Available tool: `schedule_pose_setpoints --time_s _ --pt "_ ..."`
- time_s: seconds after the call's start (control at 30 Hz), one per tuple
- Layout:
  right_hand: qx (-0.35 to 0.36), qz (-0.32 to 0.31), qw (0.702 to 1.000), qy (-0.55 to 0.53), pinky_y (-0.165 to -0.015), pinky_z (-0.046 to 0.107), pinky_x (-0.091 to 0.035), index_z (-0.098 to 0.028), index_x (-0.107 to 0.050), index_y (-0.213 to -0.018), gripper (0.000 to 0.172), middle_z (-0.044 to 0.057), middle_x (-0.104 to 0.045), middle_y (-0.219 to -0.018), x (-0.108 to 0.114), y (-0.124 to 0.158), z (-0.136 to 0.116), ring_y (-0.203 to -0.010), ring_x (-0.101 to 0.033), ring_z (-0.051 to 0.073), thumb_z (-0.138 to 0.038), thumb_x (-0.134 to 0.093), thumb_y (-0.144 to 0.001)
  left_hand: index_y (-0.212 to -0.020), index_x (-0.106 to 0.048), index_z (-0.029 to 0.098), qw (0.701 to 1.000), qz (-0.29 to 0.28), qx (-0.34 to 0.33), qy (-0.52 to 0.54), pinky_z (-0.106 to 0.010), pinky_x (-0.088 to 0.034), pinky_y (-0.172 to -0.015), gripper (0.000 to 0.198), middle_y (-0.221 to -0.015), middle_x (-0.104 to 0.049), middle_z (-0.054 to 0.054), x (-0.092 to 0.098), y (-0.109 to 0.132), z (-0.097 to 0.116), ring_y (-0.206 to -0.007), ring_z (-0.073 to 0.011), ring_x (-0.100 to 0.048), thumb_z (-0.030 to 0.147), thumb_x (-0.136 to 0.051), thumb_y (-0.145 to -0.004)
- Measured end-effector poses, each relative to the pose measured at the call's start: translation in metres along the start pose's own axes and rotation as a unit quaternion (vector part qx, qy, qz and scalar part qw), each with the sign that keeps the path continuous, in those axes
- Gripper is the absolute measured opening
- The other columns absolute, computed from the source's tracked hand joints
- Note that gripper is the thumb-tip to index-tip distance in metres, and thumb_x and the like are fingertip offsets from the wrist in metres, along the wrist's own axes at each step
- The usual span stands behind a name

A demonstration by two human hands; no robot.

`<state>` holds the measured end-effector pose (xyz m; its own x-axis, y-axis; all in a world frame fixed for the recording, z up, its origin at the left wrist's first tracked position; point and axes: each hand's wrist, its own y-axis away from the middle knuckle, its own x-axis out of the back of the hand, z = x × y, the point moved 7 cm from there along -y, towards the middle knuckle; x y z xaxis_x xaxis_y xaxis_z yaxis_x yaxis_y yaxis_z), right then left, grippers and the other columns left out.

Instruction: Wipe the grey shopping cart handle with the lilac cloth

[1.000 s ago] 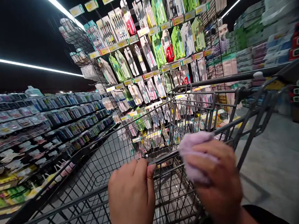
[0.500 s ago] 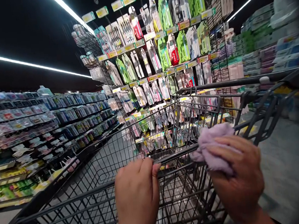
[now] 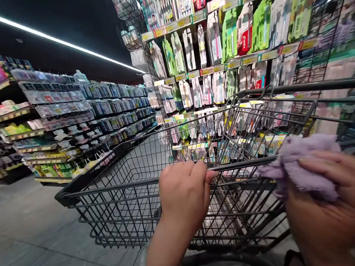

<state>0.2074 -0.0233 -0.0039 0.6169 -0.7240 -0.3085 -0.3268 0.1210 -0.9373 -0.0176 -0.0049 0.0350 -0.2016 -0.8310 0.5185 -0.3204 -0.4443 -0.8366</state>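
Note:
A dark wire shopping cart [image 3: 116, 215] stands in front of me, and its basket holds nothing that I can see. My left hand [image 3: 184, 188] is closed around the top side rail of the basket, thumb over the bar. To the right, my right hand [image 3: 335, 202] grips a crumpled lilac cloth [image 3: 307, 163]. The cloth lies against the same rail near the cart's handle end, and one end of it hangs over the bar. Motion blurs part of the right hand.
Ahead rises a wire display rack [image 3: 218, 69] hung with packaged toothbrushes and price labels. Shelves of packaged goods [image 3: 113, 109] run along the left side of the aisle. Grey tiled floor [image 3: 24, 233] lies left of the cart.
The view has turned, so the rack and cart sit further right and look closer. My right hand and the cloth appear further right. The left hand keeps its hold on the rail.

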Motion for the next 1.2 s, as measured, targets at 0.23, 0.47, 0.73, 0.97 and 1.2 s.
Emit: schedule_pose_setpoints --time_s 0.23,0.47,0.73,0.97,1.2 --pt "0.067 -0.182 0.980 -0.041 -0.097 0.050 -0.049 -0.023 -0.071 -0.100 0.025 0.006 -0.068 -0.107 -0.035 0.021 -0.050 -0.110 -0.059 0.026 -0.008 -0.071 -0.080 -0.072 -0.052 0.023 0.997 0.046 -0.054 -0.030 -0.034 -0.021 -0.060 0.040 -0.062 -0.054 0.002 -0.005 0.001 -0.015 -0.060 -0.0179 -0.044 0.046 -0.040 -0.102" --pt "-0.026 -0.079 0.996 0.031 -0.104 0.055 -0.046 -0.024 -0.070 -0.100 0.025 0.007 -0.068 -0.109 -0.012 0.004 -0.004 -0.108 -0.062 0.027 -0.014 -0.075 -0.078 -0.072 -0.053 0.022 0.998 0.038 -0.041 -0.023 -0.034 -0.022 -0.061 0.044 -0.063 -0.055 0.002 -0.011 0.002 -0.035 -0.061 -0.0176 -0.046 0.048 -0.036 -0.103" --pt "0.071 -0.170 0.982 -0.029 -0.100 0.048 -0.048 -0.029 -0.070 -0.098 0.024 0.002 -0.068 -0.104 -0.054 0.047 -0.051 -0.112 -0.055 0.024 -0.013 -0.073 -0.081 -0.085 -0.065 0.022 0.991 0.132 -0.007 -0.018 -0.037 -0.028 -0.070 0.042 -0.075 -0.066 -0.003 -0.020 0.007 -0.043 -0.071 -0.0202 -0.052 0.048 -0.038 -0.102" --pt "-0.005 -0.030 0.996 0.089 -0.098 0.050 -0.048 -0.025 -0.072 -0.099 0.026 0.004 -0.069 -0.101 -0.011 0.005 0.001 -0.105 -0.065 0.027 -0.015 -0.079 -0.076 -0.107 -0.066 0.022 0.979 0.203 0.011 0.021 -0.041 -0.035 -0.096 0.029 -0.103 -0.072 -0.008 -0.030 0.022 -0.045 -0.100 -0.0239 -0.061 0.046 -0.056 -0.095" --pt "0.064 -0.146 0.987 0.030 -0.096 0.045 -0.049 -0.027 -0.070 -0.097 0.027 0.003 -0.067 -0.103 -0.054 0.055 -0.036 -0.106 -0.057 0.023 -0.010 -0.076 -0.076 -0.115 -0.065 0.022 0.975 0.223 -0.019 0.013 -0.043 -0.038 -0.100 0.029 -0.110 -0.071 -0.009 -0.041 0.026 -0.052 -0.106 -0.0256 -0.061 0.038 -0.061 -0.090"
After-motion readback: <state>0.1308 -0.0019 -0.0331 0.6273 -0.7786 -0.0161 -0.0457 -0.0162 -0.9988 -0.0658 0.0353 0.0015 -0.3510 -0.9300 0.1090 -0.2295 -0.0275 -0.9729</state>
